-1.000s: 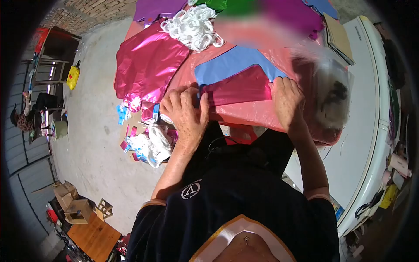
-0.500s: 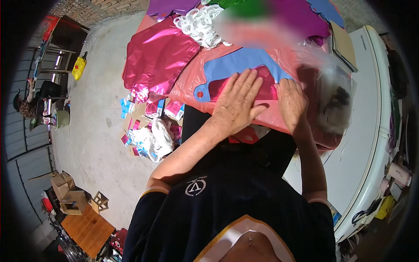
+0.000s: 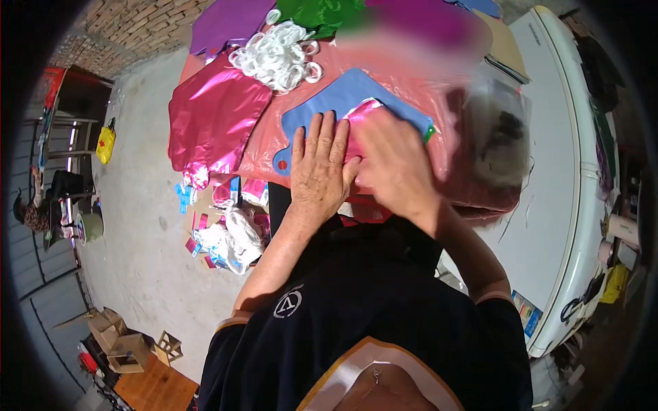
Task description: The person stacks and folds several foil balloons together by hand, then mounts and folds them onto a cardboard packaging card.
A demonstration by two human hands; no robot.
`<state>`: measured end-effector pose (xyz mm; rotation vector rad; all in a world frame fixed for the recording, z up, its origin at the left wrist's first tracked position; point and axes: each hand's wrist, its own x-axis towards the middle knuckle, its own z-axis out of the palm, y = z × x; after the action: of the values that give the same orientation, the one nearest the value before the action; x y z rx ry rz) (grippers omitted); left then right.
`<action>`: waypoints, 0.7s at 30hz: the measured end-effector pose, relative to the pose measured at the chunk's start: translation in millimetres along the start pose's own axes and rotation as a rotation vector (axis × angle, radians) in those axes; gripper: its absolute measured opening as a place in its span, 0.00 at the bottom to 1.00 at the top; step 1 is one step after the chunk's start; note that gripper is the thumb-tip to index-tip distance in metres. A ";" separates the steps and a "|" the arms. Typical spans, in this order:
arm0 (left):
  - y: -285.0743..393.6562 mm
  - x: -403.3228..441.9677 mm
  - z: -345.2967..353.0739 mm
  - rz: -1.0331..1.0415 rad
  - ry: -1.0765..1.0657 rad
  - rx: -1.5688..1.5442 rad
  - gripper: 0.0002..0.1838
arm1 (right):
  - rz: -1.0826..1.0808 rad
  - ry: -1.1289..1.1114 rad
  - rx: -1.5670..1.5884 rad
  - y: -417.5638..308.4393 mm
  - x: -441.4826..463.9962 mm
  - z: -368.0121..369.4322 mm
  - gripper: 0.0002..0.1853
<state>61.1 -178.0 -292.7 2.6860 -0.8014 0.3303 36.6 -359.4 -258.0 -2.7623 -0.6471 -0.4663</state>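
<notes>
My left hand [image 3: 319,164] lies flat, fingers spread, on the left part of a pink shiny sheet [image 3: 356,120] and the blue sheet [image 3: 312,113] beneath it. My right hand [image 3: 397,164], blurred, is over the right part of the pink sheet, close beside my left; its fingers are smeared. The blue sheet has a tab with a red dot at its lower left and a small green spot at its right edge. Both sheets rest on a pink plastic cover [image 3: 336,58].
Shiny magenta bags [image 3: 219,113] lie at the left, with white loops [image 3: 277,58] above them. A clear plastic bag [image 3: 500,133] is at the right, beside a white appliance [image 3: 548,178]. Below left is a pile of small packets [image 3: 236,236].
The pink sheet now covers a smaller part of the blue one, in a narrower shape. My right hand has moved left from the sheet's right edge, and my left hand now lies flat at the left.
</notes>
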 end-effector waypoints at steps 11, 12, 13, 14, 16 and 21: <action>0.1 -0.5 -2.3 0.008 -0.009 0.005 0.35 | 0.095 -0.231 -0.024 31.3 -44.7 -12.8 0.48; -0.2 -0.5 -2.2 0.010 -0.004 0.012 0.35 | 0.094 -0.231 -0.029 33.0 -47.8 -14.8 0.48; -0.7 -1.0 -2.1 0.012 -0.001 0.002 0.36 | 0.088 -0.230 -0.037 33.0 -48.5 -15.9 0.48; -1.2 -1.5 -2.1 0.016 0.002 -0.009 0.36 | 0.084 -0.228 -0.044 32.3 -48.5 -16.7 0.48; 0.8 1.1 -6.7 0.021 0.004 -0.009 0.38 | 0.081 -0.223 -0.052 31.1 -48.0 -17.0 0.48; 15.8 19.9 -4.3 0.044 0.058 -0.082 0.41 | 0.107 -0.226 -0.020 31.4 -48.9 -14.4 0.48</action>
<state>67.9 -198.8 -278.9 2.5740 -0.8398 0.3760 6.2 -409.9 -268.5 -2.8757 -0.5413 -0.1391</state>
